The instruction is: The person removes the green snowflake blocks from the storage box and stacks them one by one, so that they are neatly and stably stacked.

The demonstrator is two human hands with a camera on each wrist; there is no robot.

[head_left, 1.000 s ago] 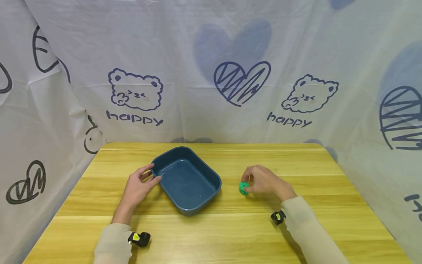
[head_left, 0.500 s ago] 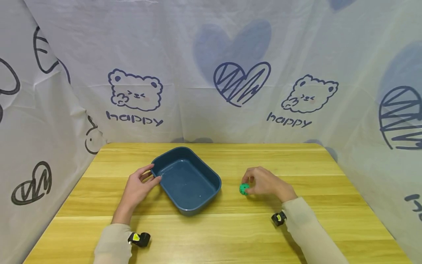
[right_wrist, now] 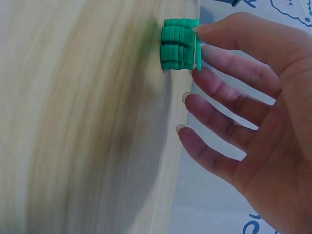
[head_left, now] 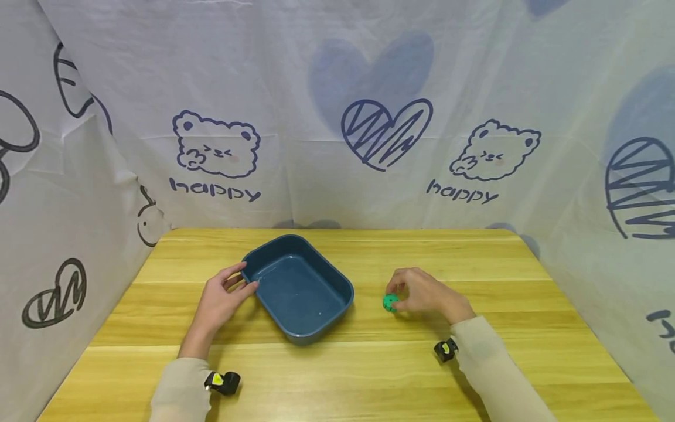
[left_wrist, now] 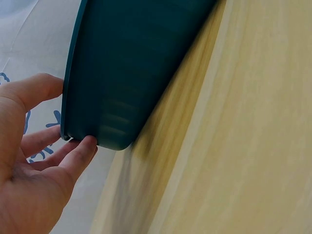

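A dark blue rectangular basin with rounded corners sits on the table, left of centre. My left hand grips its left rim; in the left wrist view the thumb lies on the rim and fingertips touch the corner. To the right of the basin is a small green round plastic piece with dark marks on its top. The right wrist view shows its ridged, layered side and thin top disc. My right hand pinches that disc between thumb and a finger, the other fingers loosely bent beside it.
The wooden table has its far edge against a white cloth printed with bears and hearts. Cloth also hangs along both sides. A small black camera is worn on the left wrist, another on the right.
The green piece has turned slightly in the right hand's fingers, its dark marks shifting. The left hand and basin stay in place. The cloth at the left has shifted a little.
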